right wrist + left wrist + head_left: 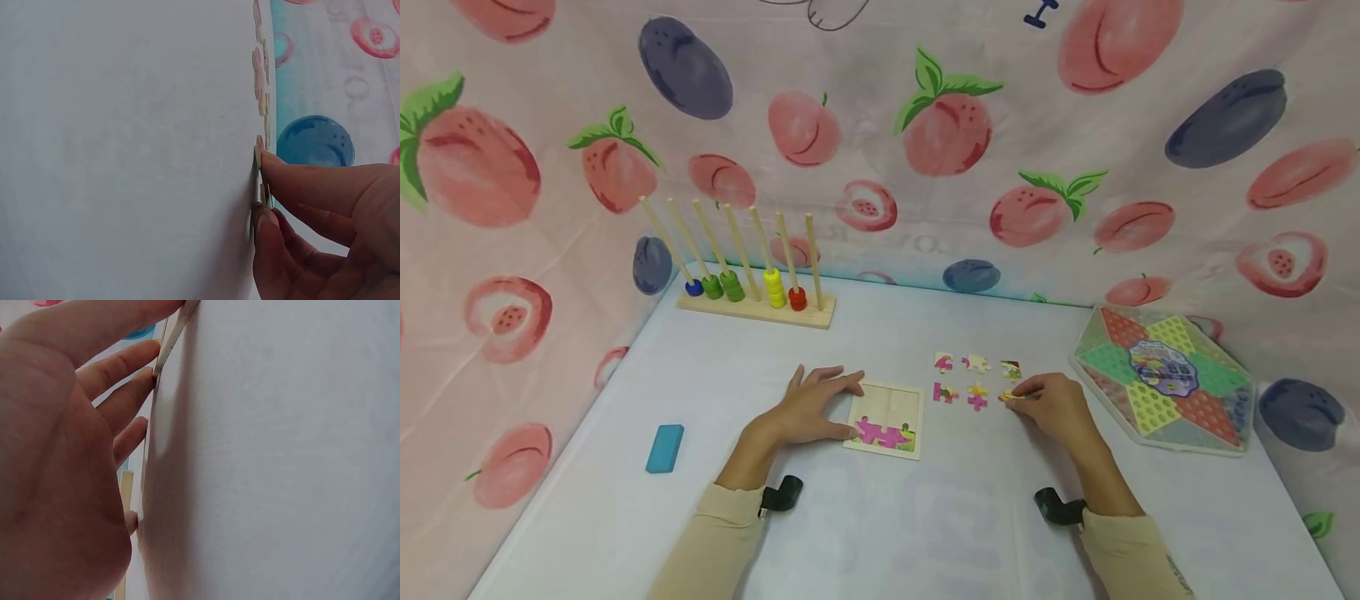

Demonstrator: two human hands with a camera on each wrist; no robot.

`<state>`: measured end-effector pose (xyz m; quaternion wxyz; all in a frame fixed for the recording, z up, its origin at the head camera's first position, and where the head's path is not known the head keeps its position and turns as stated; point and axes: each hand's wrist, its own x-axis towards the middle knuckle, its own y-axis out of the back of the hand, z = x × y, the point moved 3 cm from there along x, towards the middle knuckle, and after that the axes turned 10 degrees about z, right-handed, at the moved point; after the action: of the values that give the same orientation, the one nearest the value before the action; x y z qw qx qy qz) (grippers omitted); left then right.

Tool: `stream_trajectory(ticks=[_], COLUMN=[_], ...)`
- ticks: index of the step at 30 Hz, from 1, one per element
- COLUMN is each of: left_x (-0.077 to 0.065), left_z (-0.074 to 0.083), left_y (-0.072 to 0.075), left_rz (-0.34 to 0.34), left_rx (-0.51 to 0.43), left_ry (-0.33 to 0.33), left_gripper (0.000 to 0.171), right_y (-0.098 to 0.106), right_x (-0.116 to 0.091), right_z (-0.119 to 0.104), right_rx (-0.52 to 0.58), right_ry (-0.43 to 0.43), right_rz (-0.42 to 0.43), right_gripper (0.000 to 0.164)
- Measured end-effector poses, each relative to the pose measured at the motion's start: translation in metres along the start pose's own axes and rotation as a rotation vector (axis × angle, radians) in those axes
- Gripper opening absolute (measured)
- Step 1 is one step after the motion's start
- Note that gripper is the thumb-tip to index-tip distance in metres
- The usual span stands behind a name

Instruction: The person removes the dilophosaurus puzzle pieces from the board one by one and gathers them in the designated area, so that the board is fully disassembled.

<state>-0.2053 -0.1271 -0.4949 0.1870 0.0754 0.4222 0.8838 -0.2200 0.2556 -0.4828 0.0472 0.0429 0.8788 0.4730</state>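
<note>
My left hand point(808, 406) has its fingers spread, with thumb and index fingertip touching the left side of a square wooden puzzle tray point(885, 406). Joined pink and green pieces point(883, 436) fill the tray's lower part; its upper part shows bare wood. In the left wrist view, the fingertips point(153, 372) are at the tray's thin edge. To the right, my right hand point(1051, 402) pinches a small yellowish jigsaw piece point(1006, 397) between thumb and fingers, low over the table. Several loose jigsaw pieces point(977, 396) lie in two rows left of it.
A wooden counting rack point(756, 310) with pegs and coloured beads stands at the back left. A blue block point(665, 448) lies at the left. At the right is a hexagonal Chinese checkers board point(1165, 379). Fruit-printed cloth point(865, 125) rises behind the table.
</note>
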Motion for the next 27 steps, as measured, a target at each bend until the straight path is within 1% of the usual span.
stream_trajectory(ticks=[4, 11, 15, 19, 23, 27], left_x=[-0.0001, 0.0003, 0.0011, 0.001, 0.0006, 0.0002], left_z=[-0.0005, -0.0015, -0.0027, -0.0038, -0.0034, -0.0023], left_y=[0.0008, 0.0012, 0.0014, 0.0021, 0.0028, 0.003], left_rz=[-0.002, -0.02, -0.03, -0.038, -0.046, -0.041], left_rx=[0.004, 0.008, 0.008, 0.018, 0.02, 0.009], left_ry=[-0.009, -0.008, -0.011, -0.013, -0.013, -0.012], left_gripper=[0.061, 0.061, 0.072, 0.083, 0.087, 0.088], right_y=[0.0017, 0.0024, 0.0021, 0.0028, 0.0031, 0.0032], right_x=[0.0001, 0.0001, 0.0016, 0.0041, 0.0058, 0.006], right_z=[-0.0032, -0.0063, -0.0072, -0.0067, -0.0055, -0.0055], right_rx=[-0.008, -0.047, -0.09, -0.117, -0.123, -0.13], right_ry=[-0.01, -0.043, -0.062, -0.057, -0.045, -0.027], right_rz=[-0.005, -0.026, -0.04, -0.041, -0.031, -0.017], right_gripper=[0.026, 0.026, 0.025, 0.027, 0.032, 0.033])
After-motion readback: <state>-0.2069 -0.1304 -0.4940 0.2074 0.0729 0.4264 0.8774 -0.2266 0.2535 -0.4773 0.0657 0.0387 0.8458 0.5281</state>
